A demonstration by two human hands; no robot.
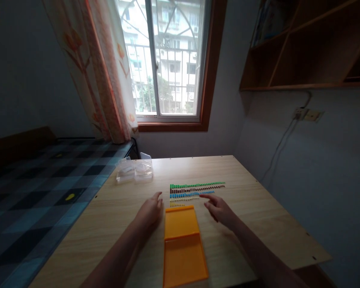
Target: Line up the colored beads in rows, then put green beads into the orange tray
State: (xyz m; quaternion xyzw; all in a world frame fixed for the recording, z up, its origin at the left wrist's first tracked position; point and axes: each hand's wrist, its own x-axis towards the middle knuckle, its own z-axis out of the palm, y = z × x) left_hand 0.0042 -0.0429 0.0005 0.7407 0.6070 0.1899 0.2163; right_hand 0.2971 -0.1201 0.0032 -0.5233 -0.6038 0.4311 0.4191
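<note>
Rows of small coloured pieces [195, 190] lie side by side on the wooden table [258, 208]: green farthest, then brown, blue, and a short yellow row [177, 205] just beyond the orange tray [183, 244]. The pieces are too small to tell their shape. The tray is shallow, in two joined halves, and looks empty. The left hand [150, 210] hovers just left of the tray's far end, fingers loosely open, holding nothing. The right hand [220, 210] is also empty, forefinger stretched toward the blue row [189, 195]. Arranging the rows seems the step in hand; any pick there calls for a fine fingertip pinch that spares the neighbours. Clear plastic boxes [135, 171] sit well apart.
</note>
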